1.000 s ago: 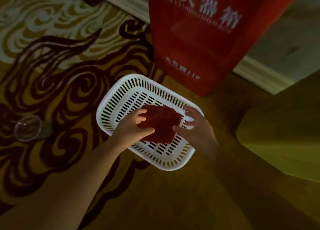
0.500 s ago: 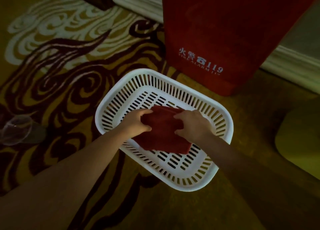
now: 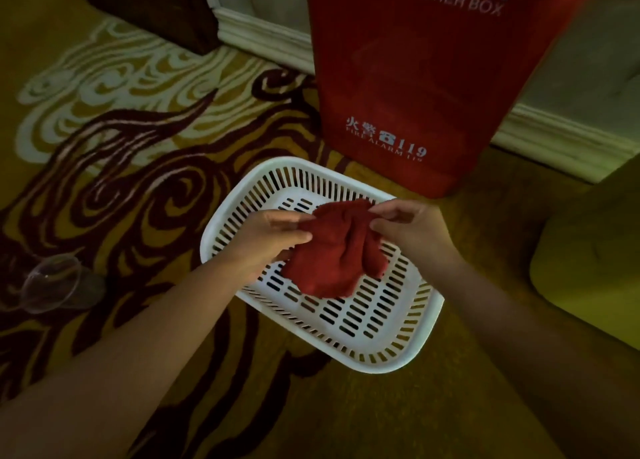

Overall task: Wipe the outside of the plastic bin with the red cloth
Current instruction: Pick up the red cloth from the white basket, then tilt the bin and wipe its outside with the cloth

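The bin [image 3: 398, 349], a white slotted basket, sits on the carpet [image 3: 104, 147]. Above its middle hangs the cloth [image 3: 332, 261], pinched at 9 o'clock by the left hand [image 3: 270, 240] and at 2 o'clock by the right hand [image 3: 412, 230]. A red box [image 3: 415, 78] stands at 12, a clear cup [image 3: 52, 285] at 9.

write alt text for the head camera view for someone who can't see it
Two bare hands, the left hand and right hand, pinch a crumpled red cloth and hold it over a white slotted plastic bin on a patterned carpet. A red fire extinguisher box stands just behind the bin, and a clear plastic cup lies at the left.
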